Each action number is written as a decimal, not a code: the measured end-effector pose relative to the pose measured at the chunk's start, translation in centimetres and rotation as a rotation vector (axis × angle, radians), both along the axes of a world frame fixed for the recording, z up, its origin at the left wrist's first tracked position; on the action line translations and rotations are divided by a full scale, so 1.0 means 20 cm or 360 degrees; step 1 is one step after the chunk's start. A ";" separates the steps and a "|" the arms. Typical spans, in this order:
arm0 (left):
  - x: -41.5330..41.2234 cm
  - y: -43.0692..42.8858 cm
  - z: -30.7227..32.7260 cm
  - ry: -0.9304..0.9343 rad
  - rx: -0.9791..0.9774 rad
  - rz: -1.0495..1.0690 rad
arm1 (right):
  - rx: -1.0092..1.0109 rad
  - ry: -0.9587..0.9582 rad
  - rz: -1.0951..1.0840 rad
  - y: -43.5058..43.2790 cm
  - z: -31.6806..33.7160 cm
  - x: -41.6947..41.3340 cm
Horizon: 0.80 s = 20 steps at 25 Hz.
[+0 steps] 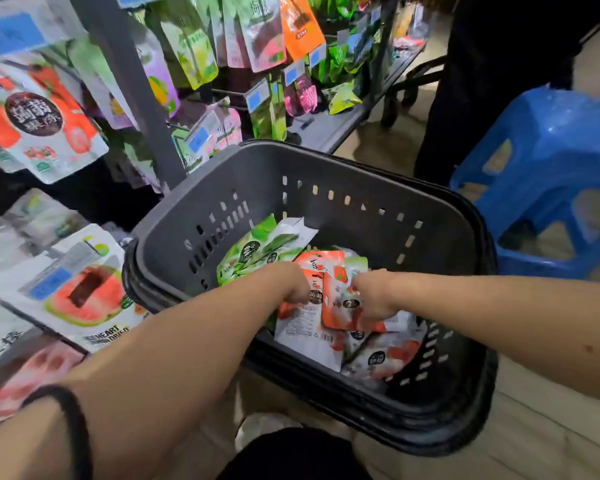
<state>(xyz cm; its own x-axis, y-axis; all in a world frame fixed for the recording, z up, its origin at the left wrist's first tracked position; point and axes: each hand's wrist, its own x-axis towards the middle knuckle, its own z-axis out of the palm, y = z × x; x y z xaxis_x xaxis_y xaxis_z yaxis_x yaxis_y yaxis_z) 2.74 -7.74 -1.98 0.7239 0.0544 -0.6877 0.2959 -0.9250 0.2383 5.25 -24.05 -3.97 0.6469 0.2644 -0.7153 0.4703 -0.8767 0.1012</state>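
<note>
- Head view: the left grip (289, 285) is down inside the dark grey basket (329, 168), its fingers curled over the top edge of a white-backed pouch (305, 336) and holding it.
- The right grip (374, 297) is just beside the left one, also inside the basket. Its fingers are pressed together on an orange pouch (336, 315), pinching it by the upper edge.
- The orange pouch hangs between the two grips and overlaps the white-backed pouch, which lies below the left grip against the near wall of the basket.
- More red-and-white pouches (385, 362) lie on the basket floor beneath the right grip.
- A bunch of green pouches (253, 249) leans on the basket's wall beyond the left grip.
- A black hair band (70, 420) circles the left forearm, well behind the grip.
- Outward of the left grip hang rack packets: a strawberry packet (39, 123) above and a watermelon packet (84, 297) lower down.
- A blue plastic stool (551, 150) stands beyond the right grip, outside the basket.
</note>
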 end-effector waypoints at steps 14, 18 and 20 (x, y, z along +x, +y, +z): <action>0.08 0.07 -0.19 0.0125 -0.0380 0.0481 | -0.0021 -0.0136 0.0088 -0.01 -0.16 -0.08; 0.07 0.07 -0.19 0.0012 -0.0366 0.0474 | -0.0015 -0.0142 0.0166 -0.02 -0.11 -0.07; 0.06 0.08 -0.18 -0.0028 -0.0419 0.0459 | 0.0016 -0.0168 0.0095 -0.03 -0.07 -0.06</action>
